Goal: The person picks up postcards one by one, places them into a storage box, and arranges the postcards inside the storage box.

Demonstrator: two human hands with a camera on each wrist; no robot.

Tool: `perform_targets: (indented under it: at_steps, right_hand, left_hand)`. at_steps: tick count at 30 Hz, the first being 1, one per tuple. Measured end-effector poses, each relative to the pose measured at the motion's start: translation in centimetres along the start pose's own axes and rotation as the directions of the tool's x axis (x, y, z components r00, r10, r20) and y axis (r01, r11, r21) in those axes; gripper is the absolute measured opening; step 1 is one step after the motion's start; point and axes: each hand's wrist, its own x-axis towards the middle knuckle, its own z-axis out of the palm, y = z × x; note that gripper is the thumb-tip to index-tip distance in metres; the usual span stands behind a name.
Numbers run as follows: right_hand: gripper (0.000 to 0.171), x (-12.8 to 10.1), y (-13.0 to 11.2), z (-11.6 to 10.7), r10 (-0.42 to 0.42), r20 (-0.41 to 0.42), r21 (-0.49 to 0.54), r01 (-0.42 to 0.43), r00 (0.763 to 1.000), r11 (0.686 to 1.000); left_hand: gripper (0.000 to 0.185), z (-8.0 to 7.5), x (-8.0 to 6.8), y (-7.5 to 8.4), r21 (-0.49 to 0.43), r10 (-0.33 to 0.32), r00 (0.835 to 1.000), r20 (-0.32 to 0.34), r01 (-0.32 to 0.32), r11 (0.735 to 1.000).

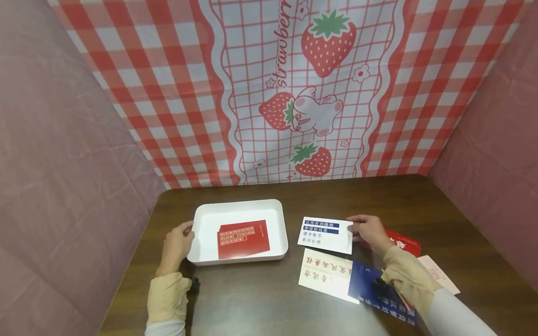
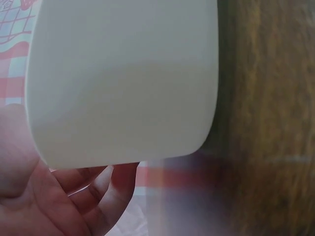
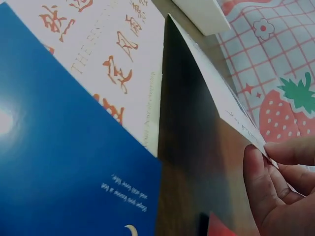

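Blue card (image 1: 374, 291) lies nearest; right hand (image 1: 367, 232) pinches white card (image 1: 325, 234) edge, left hand (image 1: 178, 242) grips white tray (image 1: 239, 210) rim, red card (image 1: 243, 239) inside.

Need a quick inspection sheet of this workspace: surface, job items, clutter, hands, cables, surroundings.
Surface: dark wooden table, bare in front.
Job's things: white tray holds one red card; white card with blue bands, one edge lifted in the right wrist view.
Clutter: cream card with red characters, blue card overlapping it, red packet, pale pink card.
Grippers: left hand holds the tray's left rim; right hand pinches the white card's right edge.
Cables: nothing seen.
Surroundings: strawberry check backdrop, pink cloth side walls.
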Motion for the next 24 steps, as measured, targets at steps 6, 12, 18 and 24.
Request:
perform_targets:
  at_steps: [6, 12, 18, 24]
  right_hand:
    - [0.044, -0.1, -0.9, -0.1, -0.021, -0.041, 0.052, 0.023, 0.999, 0.998]
    - [0.047, -0.3, -2.1, 0.0, -0.018, -0.050, 0.109, 0.024, 0.999, 0.994]
    - [0.049, -0.3, -2.7, -0.2, 0.028, -0.040, 0.263, -0.017, 0.999, 0.965]
    - [0.053, -0.4, -3.3, -0.6, 0.031, -0.011, 0.307, -0.026, 0.999, 0.951]
  left_hand:
    - [0.040, 0.0, 0.0, 0.1, -0.003, -0.007, 1.000, 0.002, 0.007, 1.000]
    - [0.039, -0.3, 0.0, 0.4, -0.014, -0.013, 1.000, -0.010, 0.013, 1.000]
    - [0.038, -0.4, -0.2, 0.5, -0.006, -0.023, 1.000, 0.004, 0.023, 1.000]
    - [0.038, -0.2, -0.2, 0.3, -0.008, -0.022, 1.000, 0.004, 0.022, 1.000]
